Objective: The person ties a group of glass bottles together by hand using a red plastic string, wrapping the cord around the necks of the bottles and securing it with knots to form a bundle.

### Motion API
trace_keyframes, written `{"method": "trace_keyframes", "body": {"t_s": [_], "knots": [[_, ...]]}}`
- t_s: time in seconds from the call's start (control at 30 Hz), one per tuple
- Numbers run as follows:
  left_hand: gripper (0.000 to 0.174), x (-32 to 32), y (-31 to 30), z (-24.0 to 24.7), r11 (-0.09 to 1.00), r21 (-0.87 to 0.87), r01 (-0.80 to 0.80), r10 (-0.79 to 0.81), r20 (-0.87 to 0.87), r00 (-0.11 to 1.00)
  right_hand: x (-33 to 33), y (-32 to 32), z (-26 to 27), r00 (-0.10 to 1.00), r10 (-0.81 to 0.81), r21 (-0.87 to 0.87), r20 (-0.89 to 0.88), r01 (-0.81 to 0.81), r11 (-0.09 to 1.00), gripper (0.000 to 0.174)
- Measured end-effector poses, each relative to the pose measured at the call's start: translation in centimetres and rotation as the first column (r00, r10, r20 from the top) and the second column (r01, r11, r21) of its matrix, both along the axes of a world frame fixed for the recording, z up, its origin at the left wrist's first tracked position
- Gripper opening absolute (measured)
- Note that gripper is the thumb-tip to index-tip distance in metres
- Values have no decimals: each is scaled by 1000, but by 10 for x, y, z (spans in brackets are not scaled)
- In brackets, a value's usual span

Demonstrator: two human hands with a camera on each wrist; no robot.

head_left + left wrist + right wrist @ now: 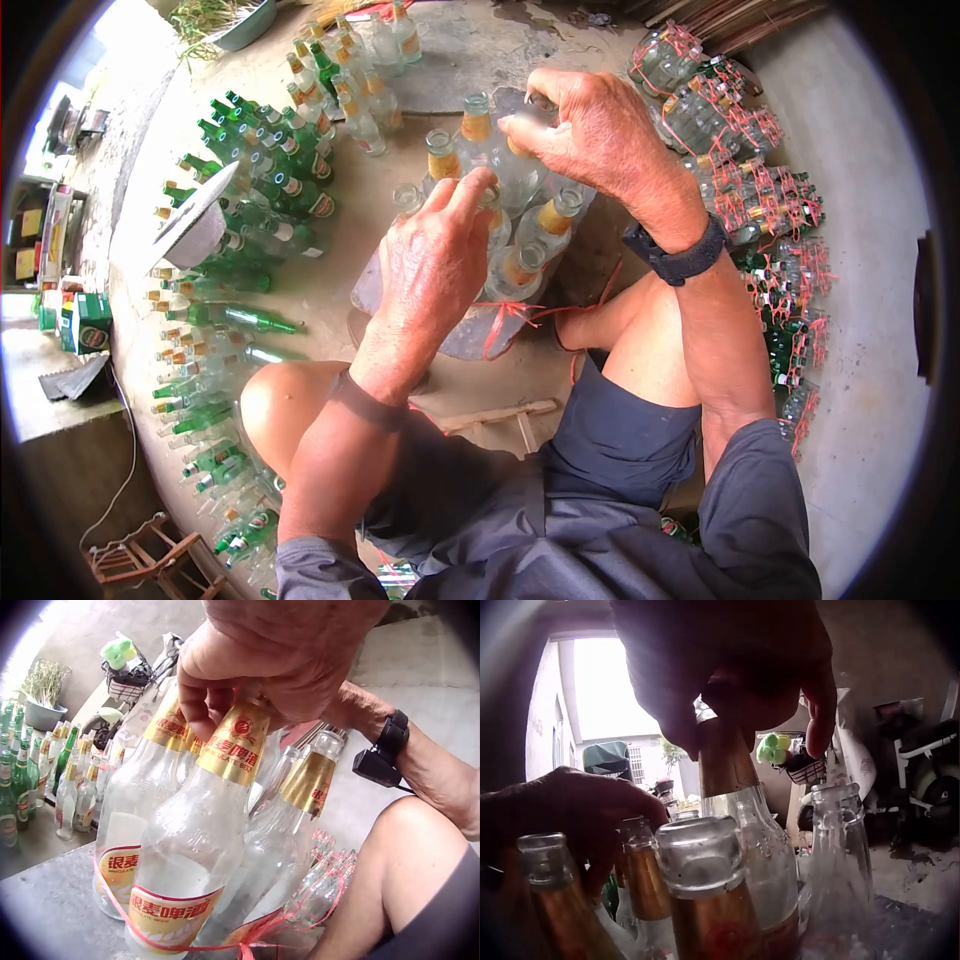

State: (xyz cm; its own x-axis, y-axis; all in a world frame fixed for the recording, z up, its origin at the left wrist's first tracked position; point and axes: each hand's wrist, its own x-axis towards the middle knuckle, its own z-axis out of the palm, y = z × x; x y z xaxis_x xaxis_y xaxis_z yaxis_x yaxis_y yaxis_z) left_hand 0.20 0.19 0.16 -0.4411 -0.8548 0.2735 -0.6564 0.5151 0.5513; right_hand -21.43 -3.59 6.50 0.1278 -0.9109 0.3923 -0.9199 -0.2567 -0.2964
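Several clear beer bottles with gold neck foil stand grouped on a grey slab [45, 900] between the person's knees. Red string [172, 947] runs round the lower part of the group, with loose ends [503, 312] at the near side. The left hand [440, 245] holds the neck of a near beer bottle [195, 817], its fingers over the mouth. Farther out, the right hand [610, 130] grips another beer bottle [731, 761] by its foil neck, with fingers curled round the top. Other open bottle mouths [697, 834] show close to both hands.
Green bottles [280, 160] and clear ones [370, 90] stand at the left and back. String-tied bundles [740, 190] line the right wall. A grey bowl of plants [245, 25] sits at the far left, and a wooden stool [160, 560] at the lower left.
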Motion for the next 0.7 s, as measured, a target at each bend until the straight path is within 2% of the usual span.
{"method": "trace_keyframes", "body": {"t_s": [0.27,0.47,0.53,0.6,0.7], "knots": [[36,-1,1,0,1000,12,-16,17,-6,1000,1,-1,-11,1000,-19,63,22,17,998,38],[36,0,1,-2,1000,-19,-16,16,-10,1000,-2,0,-35,993,16,75,-113,-8,997,35],[37,1,-2,-6,999,-52,-1,0,-35,999,-2,-3,-39,992,31,208,-121,-5,978,36],[38,0,-3,-7,996,-86,10,-16,-59,998,-1,-6,-41,993,27,216,-119,0,976,36],[38,0,-1,-5,999,-51,3,-6,-57,998,1,-8,-44,994,16,223,-110,9,975,37]]}}
